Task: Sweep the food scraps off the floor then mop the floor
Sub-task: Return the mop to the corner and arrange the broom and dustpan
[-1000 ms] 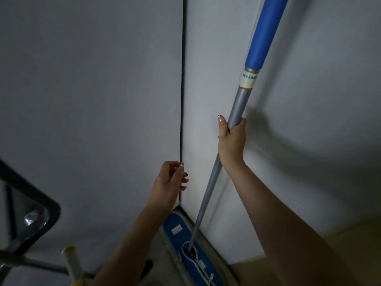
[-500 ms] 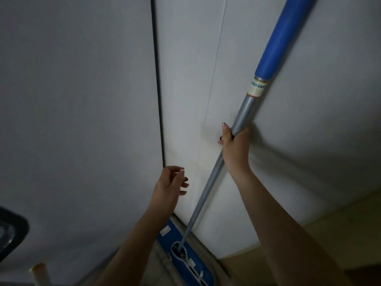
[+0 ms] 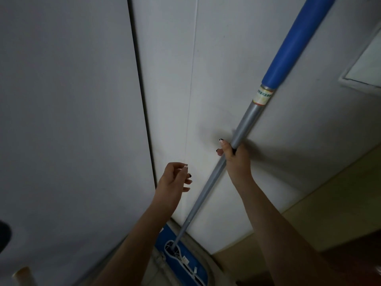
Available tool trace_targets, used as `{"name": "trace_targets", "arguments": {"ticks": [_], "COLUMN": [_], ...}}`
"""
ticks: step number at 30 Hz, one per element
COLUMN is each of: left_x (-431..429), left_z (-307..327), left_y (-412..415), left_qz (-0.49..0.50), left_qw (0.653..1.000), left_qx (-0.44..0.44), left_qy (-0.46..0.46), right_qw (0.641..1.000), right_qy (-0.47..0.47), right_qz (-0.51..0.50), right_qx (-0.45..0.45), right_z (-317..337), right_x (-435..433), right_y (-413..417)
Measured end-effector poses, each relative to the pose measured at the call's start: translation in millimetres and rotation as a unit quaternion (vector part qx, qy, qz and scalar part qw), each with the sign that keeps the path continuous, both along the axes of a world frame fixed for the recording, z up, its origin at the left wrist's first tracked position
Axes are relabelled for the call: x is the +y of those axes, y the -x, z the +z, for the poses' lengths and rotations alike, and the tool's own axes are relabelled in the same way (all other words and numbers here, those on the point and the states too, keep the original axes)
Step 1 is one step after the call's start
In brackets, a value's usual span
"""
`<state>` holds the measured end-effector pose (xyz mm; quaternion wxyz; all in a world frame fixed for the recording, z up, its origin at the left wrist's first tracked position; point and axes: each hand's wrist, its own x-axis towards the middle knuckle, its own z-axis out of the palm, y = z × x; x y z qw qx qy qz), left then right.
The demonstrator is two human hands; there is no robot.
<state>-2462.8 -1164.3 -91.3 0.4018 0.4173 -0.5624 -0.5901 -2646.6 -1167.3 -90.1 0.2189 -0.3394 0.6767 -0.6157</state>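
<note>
A mop leans against the white wall, its grey pole (image 3: 208, 186) rising to a blue upper sleeve (image 3: 292, 44). My right hand (image 3: 235, 157) grips the grey pole about halfway up. The flat blue mop head (image 3: 185, 263) lies on the floor at the foot of the wall. My left hand (image 3: 173, 180) hovers left of the pole with fingers loosely curled and nothing in it, not touching the pole.
Two white wall panels meet at a dark vertical seam (image 3: 142, 112). Beige floor (image 3: 321, 207) shows at lower right. A pale handle tip (image 3: 22, 274) pokes up at the bottom left, and a dark shape (image 3: 4, 236) sits at the left edge.
The view has swung right, so the seam and dark frame slid left. My right hand still grips the pole at the same spot. My left hand stays near it, empty.
</note>
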Motion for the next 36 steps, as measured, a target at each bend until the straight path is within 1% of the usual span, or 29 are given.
{"name": "trace_targets", "arguments": {"ticks": [3, 9, 12, 18, 22, 30, 36], "left_x": [5.7, 16.4, 22.5, 36.7, 42.1, 47.6, 51.8], "left_z": [-3.3, -5.8, -3.9, -2.5, -2.5, -5.4, -3.0], "left_y": [1.0, 5.2, 11.1, 19.7, 19.1, 9.3, -0.3], "left_qz": [-0.003, -0.016, -0.022, -0.039, -0.036, -0.029, -0.019], "left_qw": [1.000, 1.000, 1.000, 0.999, 0.999, 1.000, 1.000], "left_qx": [-0.005, -0.006, -0.003, -0.002, 0.000, -0.009, -0.005], "left_qy": [-0.005, -0.004, -0.002, 0.003, 0.003, 0.001, -0.002], "right_qw": [1.000, 0.998, 0.998, 0.997, 0.996, 0.995, 0.990], "right_qy": [0.002, -0.004, -0.029, -0.073, -0.086, -0.091, -0.132], "right_qz": [-0.006, -0.065, -0.047, -0.032, -0.030, -0.031, -0.042], "right_qx": [-0.002, -0.013, -0.023, -0.002, 0.027, 0.015, 0.030], "right_z": [2.6, -6.5, -5.1, 0.0, -2.7, 0.4, -1.8], "right_x": [5.1, 36.4, 46.3, 48.1, 51.5, 52.1, 59.1], "right_y": [-1.8, 9.1, 15.5, 20.2, 19.4, 13.1, 10.1]}}
